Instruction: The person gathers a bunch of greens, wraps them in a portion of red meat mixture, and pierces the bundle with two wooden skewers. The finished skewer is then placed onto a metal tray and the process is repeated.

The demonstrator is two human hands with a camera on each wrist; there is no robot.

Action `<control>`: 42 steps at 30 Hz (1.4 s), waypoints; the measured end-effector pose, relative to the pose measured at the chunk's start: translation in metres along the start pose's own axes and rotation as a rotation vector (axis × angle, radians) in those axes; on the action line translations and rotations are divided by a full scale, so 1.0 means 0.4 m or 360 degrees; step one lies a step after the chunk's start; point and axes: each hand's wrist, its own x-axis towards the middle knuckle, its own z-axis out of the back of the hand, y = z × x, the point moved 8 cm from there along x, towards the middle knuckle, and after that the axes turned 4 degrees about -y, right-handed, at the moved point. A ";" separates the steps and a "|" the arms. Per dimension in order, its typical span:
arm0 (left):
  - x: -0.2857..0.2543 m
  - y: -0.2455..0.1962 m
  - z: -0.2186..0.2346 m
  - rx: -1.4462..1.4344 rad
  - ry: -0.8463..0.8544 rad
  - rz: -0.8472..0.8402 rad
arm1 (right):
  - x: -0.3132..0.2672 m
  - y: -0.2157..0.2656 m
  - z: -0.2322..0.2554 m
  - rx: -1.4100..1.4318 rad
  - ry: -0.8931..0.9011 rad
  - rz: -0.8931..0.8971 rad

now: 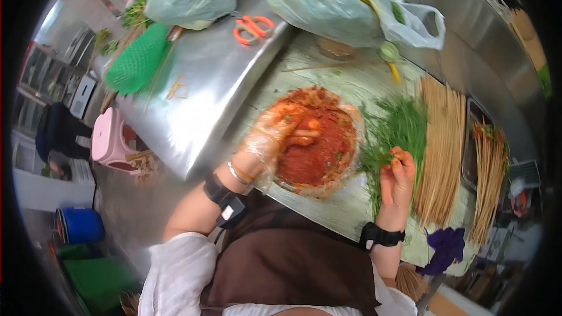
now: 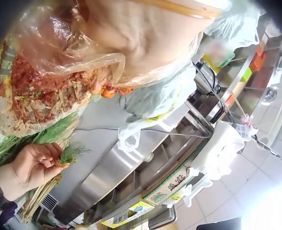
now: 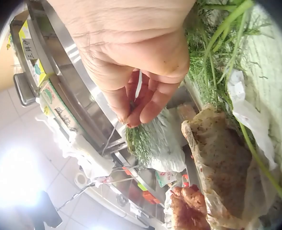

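Note:
My left hand (image 1: 275, 131), in a clear plastic glove smeared red, is over a plastic-lined bowl (image 1: 356, 134) of red, wet marinated mixture (image 1: 313, 161). Its fingers are bent and coated in sauce; I cannot tell whether they hold a piece of it. To the right of the bowl, my bare right hand (image 1: 398, 178) pinches a small sprig of dill (image 3: 140, 141) between thumb and fingertips. The right wrist view shows its feathery leaves hanging beyond the fingertips. A heap of dill (image 1: 398, 123) lies between the bowl and a row of bare wooden skewers (image 1: 439, 152).
Loaded skewers (image 1: 489, 169) rest on a metal tray (image 1: 470, 164) at the far right. Behind the bowl are stuffed plastic bags (image 1: 333, 9) and a yellow-handled spoon (image 1: 391, 58). Orange-handled scissors (image 1: 253, 29) and green netting (image 1: 137, 58) lie on the steel surface at left. A purple cloth (image 1: 444, 250) hangs near the front edge.

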 end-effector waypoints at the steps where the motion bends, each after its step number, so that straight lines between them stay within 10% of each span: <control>1: 0.001 0.014 0.004 -0.0086 0.0059 0.0062 | -0.008 0.004 0.022 -0.0131 -0.0125 0.0023; 4: -0.022 -0.012 -0.026 -0.0092 0.0431 -0.0195 | 0.001 -0.013 0.077 -0.0293 -0.0124 0.0047; 7: -0.002 -0.022 0.001 0.0715 0.0039 -0.0511 | 0.010 -0.012 0.082 -0.0239 -0.0070 0.0085; 9: 0.022 0.017 -0.002 0.0387 0.0108 -0.0419 | 0.018 -0.015 0.090 -0.0255 -0.0159 0.0083; 15: -0.049 -0.095 -0.061 0.1388 -0.0014 -0.1503 | 0.040 -0.021 0.119 -0.0392 -0.0190 0.0128; 26: -0.017 -0.005 0.027 0.0965 -0.0116 -0.0729 | -0.006 0.039 -0.003 -0.0909 -0.0172 0.0258; 28: -0.023 0.070 0.030 -0.0088 0.0054 -0.0274 | -0.029 0.076 -0.085 -0.0898 -0.0142 0.0273; 30: -0.027 0.070 0.001 -0.0022 0.0046 -0.0140 | -0.036 0.100 -0.150 -0.1010 0.0087 0.0253; 42: -0.066 0.051 -0.039 -0.0474 0.0093 0.0090 | -0.024 0.001 -0.422 -0.1547 0.0741 0.0328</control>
